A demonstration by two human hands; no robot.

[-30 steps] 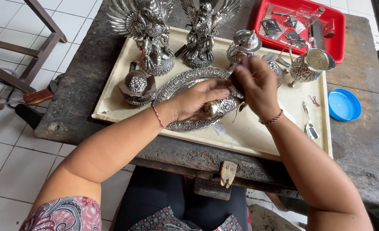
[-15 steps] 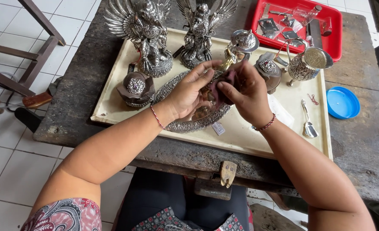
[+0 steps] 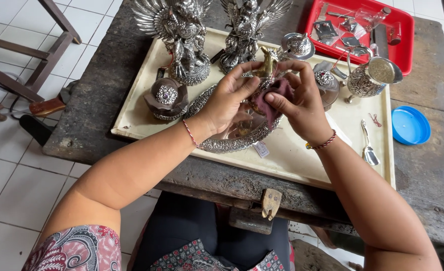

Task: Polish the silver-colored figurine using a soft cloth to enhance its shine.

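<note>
Two winged silver statues (image 3: 182, 40) are standing at upper centre; a red tray (image 3: 407, 45) and blue lid (image 3: 411, 125) are lying at right.

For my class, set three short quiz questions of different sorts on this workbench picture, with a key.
1. True or false: the right hand presses a dark red cloth against the small gold piece.
2. Which lies on the bench right of the tray? A) blue lid B) green cup C) white bowl
3. Fill in: the spoon lies on the ____.

Key: 1 true; 2 A, the blue lid; 3 tray.
</note>
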